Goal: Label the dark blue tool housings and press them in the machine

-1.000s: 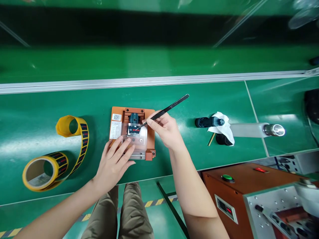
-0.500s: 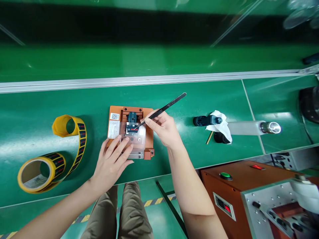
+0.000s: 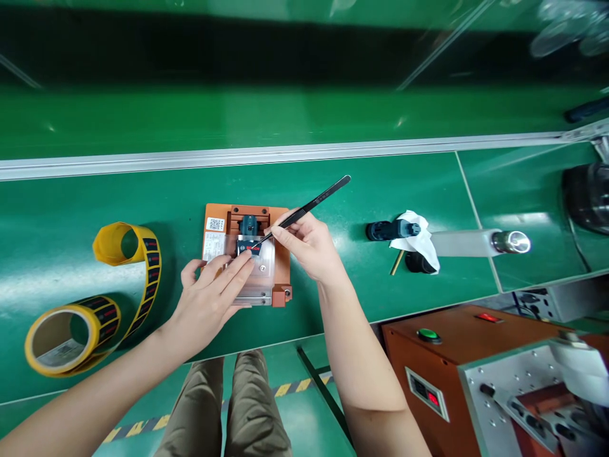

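Observation:
In my right hand (image 3: 304,244) is a pair of black tweezers (image 3: 316,202), pinched between thumb and fingers, tips down at a dark BOSCH label (image 3: 248,247). The label lies at a window in the clear plastic cover (image 3: 254,285) of an orange fixture (image 3: 281,270). A dark blue tool housing (image 3: 248,225) sits in the fixture, partly under the cover. My left hand (image 3: 214,295) rests on the cover with fingers stretched out, its fingertips reaching the label's lower edge. Whether the label touches the housing is hard to tell.
On the left stands a yellow roll of labels (image 3: 35,346), its strip curling up and back. To the right lie another dark blue housing (image 3: 387,230), a white cloth (image 3: 428,251) and a pale bottle with a metal end (image 3: 469,244). An orange machine (image 3: 428,362) stands at the lower right.
My left hand's fingers have slid up over the cover to the label's edge. The tweezers stay at the label in my right hand. The whole view has shifted slightly.

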